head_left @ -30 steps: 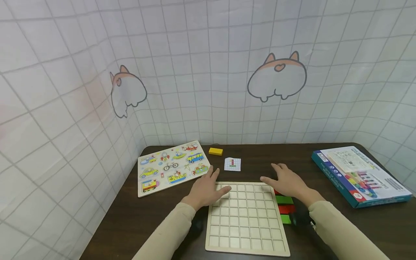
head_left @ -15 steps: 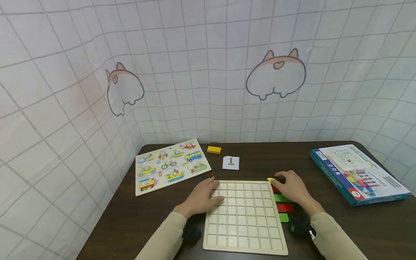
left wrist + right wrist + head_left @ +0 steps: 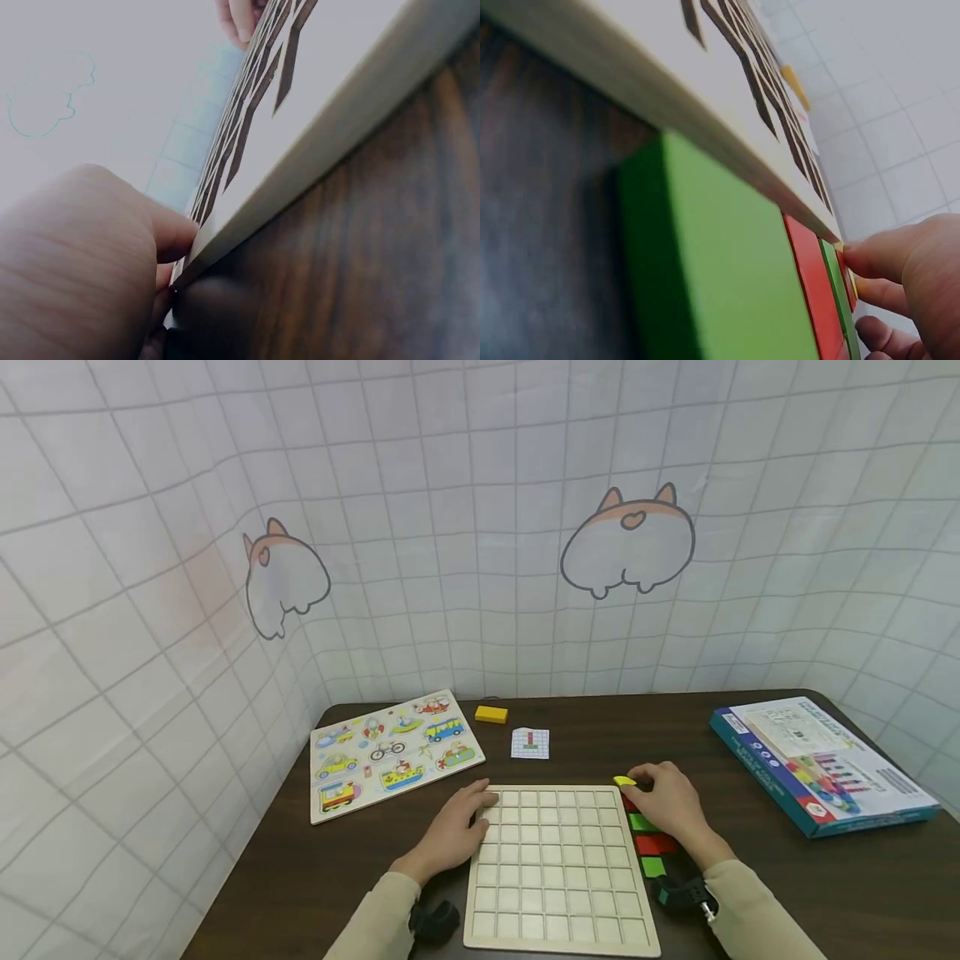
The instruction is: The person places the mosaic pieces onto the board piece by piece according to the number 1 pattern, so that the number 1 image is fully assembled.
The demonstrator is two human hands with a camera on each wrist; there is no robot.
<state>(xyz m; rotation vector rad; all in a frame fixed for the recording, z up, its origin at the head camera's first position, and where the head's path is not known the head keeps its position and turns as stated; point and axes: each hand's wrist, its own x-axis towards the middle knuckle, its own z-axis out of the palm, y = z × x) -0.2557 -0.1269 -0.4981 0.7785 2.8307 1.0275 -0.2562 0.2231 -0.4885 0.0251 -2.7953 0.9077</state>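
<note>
A pale wooden grid board lies on the dark table. My left hand rests at its upper left edge; in the left wrist view the thumb touches the rim, the other fingers mostly hidden. Beyond the board's upper right corner, my right hand pinches a small yellow block, partly covered by the fingers. Below that hand, along the board's right side, lie red blocks and green blocks. In the right wrist view, the nearest green block sits close beside the board.
Behind the board are a small grid card with a red and green pattern and a yellow block. A vehicle picture puzzle lies at back left, a flat teal-edged box at right. A white gridded curtain surrounds the table.
My right hand has come down onto the yellow block and pinches it. My left hand has drawn back from over the board to its left edge.
</note>
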